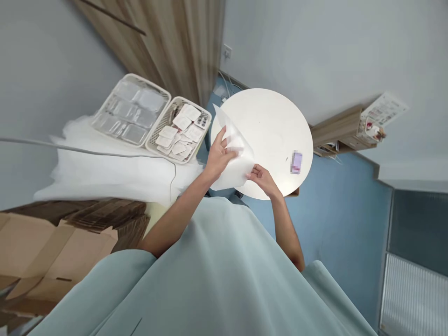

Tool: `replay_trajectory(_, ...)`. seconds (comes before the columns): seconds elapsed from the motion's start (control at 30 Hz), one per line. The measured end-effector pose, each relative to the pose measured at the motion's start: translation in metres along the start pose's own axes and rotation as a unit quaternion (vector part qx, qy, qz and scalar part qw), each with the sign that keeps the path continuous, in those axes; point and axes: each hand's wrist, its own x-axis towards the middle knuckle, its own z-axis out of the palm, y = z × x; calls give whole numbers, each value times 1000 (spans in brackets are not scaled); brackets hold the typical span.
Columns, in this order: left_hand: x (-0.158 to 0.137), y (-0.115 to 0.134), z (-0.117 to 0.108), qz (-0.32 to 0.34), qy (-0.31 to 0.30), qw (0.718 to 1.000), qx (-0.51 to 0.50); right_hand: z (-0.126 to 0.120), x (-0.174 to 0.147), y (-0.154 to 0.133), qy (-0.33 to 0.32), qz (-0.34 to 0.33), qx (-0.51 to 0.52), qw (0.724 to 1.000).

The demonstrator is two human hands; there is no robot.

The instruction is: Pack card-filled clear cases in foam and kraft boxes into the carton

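A thin, translucent white packing sheet [238, 170] is held up between my two hands, over the near left edge of a round white table [269, 121]. My left hand [219, 158] holds the sheet's left side, thumb and forefinger apart with part of the sheet between them. At the lower right corner, the fingertips of my right hand [262, 179] pinch the sheet's edge. The upper part of the sheet curls to a point above my left hand. Whether it is a single layer or a bag, I cannot tell.
Left stand a basket of clear plastic cases [131, 112] and a basket of small white packets [180, 137]. Below them lie white packing sheets [115, 177], a cable [87, 151] and brown cardboard boxes [59, 252]. A blurred purple item [296, 162] lies on the round table.
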Motion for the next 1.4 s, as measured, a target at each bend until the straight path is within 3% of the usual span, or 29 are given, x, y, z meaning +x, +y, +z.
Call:
replay_trajectory(0.1,-2,-3,45,-9,-101,995,2,-25,-10,-6,86,-47,51,994)
replay_trajectory(0.23,-6,-4,92,-12,-183,981,63,-60,-7,-10,187,-76,70,977)
replay_trajectory(0.33,-8,0,118,-11,-192,974,121,-85,-2,-5,255,-113,68,958)
replay_trajectory(0.43,-6,3,141,-2,-158,973,166,-105,-4,1,292,-142,81,943)
replay_trajectory(0.67,6,1,189,24,-75,972,223,-138,-17,5,299,-170,99,934)
replay_trajectory(0.93,-3,6,235,65,11,962,265,-171,-23,6,273,-166,132,938)
replay_trajectory(1.17,-3,-11,248,-14,15,968,249,-184,-24,10,238,-172,159,943)
replay_trajectory(1.4,2,-14,254,17,-1,961,276,-186,-29,18,205,-178,165,948)
